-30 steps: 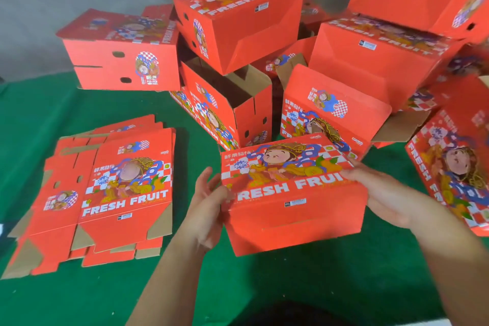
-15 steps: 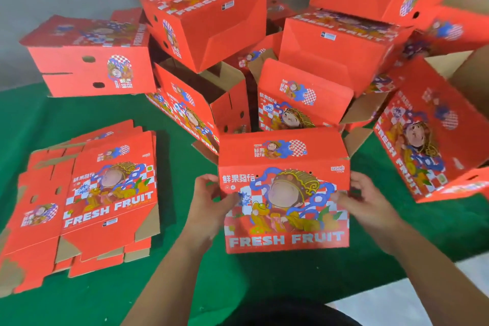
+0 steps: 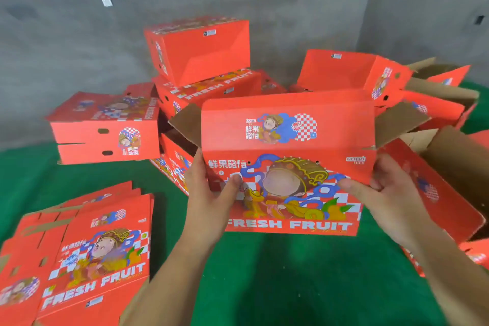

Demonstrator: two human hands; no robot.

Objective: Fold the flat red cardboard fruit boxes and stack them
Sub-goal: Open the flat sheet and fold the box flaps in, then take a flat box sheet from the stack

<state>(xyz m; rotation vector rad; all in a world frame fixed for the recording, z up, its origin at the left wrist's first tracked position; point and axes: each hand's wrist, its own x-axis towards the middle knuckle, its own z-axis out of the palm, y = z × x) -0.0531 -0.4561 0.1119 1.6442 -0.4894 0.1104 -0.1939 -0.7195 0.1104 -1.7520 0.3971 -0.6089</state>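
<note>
A person's left hand and right hand each pinch a side edge of a half-formed red fruit box, thumbs pressed on its printed front and fingers curled behind, holding it upright above the green worktop. The box's top flap stands straight up and its brown side flaps splay outward, so by the look of it the closing folds are not yet made. Near left, a pile of flat boxes lies on the worktop awaiting folding. Behind the held box, folded boxes sit loosely heaped against the grey wall, a few resting one on another, others tipped open at right. The job appears well under way, with the flat pile and neat stacking left to do.
</note>
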